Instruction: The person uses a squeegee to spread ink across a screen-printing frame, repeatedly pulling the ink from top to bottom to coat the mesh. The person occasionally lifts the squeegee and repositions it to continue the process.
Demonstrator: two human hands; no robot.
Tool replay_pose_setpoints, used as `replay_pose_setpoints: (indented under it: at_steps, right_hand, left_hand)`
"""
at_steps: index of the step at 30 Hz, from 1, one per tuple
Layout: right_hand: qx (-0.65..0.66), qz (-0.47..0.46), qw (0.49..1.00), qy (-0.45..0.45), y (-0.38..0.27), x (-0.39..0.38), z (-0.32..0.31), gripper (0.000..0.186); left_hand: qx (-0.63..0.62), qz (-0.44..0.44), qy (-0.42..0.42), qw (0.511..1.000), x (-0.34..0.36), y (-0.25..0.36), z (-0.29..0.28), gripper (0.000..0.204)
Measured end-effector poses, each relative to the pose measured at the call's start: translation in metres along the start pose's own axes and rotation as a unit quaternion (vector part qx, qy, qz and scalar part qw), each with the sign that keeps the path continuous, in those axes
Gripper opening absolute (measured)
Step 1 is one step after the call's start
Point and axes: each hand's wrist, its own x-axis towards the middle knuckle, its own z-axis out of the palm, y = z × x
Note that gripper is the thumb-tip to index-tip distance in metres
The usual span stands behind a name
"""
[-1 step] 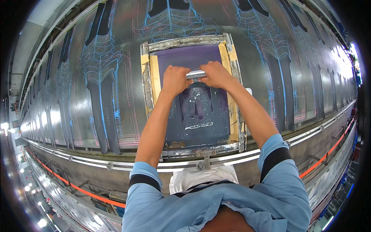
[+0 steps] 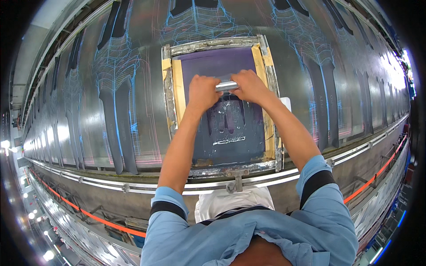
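Observation:
A screen-printing frame (image 2: 220, 44) with worn edges and yellow tape lies on the long dark table in front of me. Its mesh (image 2: 208, 60) looks purple at the far end and dark grey nearer, with wet ink and pale streaks. Across the mesh lies a squeegee (image 2: 226, 86) with a silvery bar handle. My left hand (image 2: 205, 93) is closed round the handle's left end, my right hand (image 2: 249, 86) round its right end. The squeegee's blade is mostly hidden under the handle and my hands.
Dark cut fabric pieces (image 2: 114, 128) lie in rows along the table, among blue and pink lines. A metal rail (image 2: 151, 188) with small stops runs along the near edge. Beyond it stretches an orange strip (image 2: 111, 225). A white object (image 2: 285, 104) shows beside the frame's right side.
Both hands and the squeegee have shifted very slightly to the right and toward me. My grip looks the same.

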Motion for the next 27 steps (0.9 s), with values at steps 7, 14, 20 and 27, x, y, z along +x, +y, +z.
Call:
replay_pose_setpoints:
  at_steps: [7, 14, 20, 27]
  right_hand:
    - [0.045, -0.018, 0.997, -0.066, -0.072, -0.146, 0.027, 0.042]
    - [-0.056, 0.278, 0.910, 0.302, 0.031, -0.143, -0.004, 0.034]
    - [0.059, 0.333, 0.894, 0.295, 0.052, -0.138, -0.006, 0.026]
    - [0.095, 0.261, 0.893, 0.353, -0.050, -0.075, 0.036, 0.024]
  left_hand:
    - [-0.041, 0.011, 0.015, 0.999, -0.158, 0.084, 0.005, 0.022]
    - [-0.034, -0.003, 0.014, 0.999, -0.174, 0.101, -0.007, 0.058]
    - [-0.024, 0.012, 0.027, 0.999, -0.179, 0.084, -0.006, 0.043]
    - [-0.019, -0.025, 0.044, 0.999, -0.221, 0.007, -0.070, 0.035]
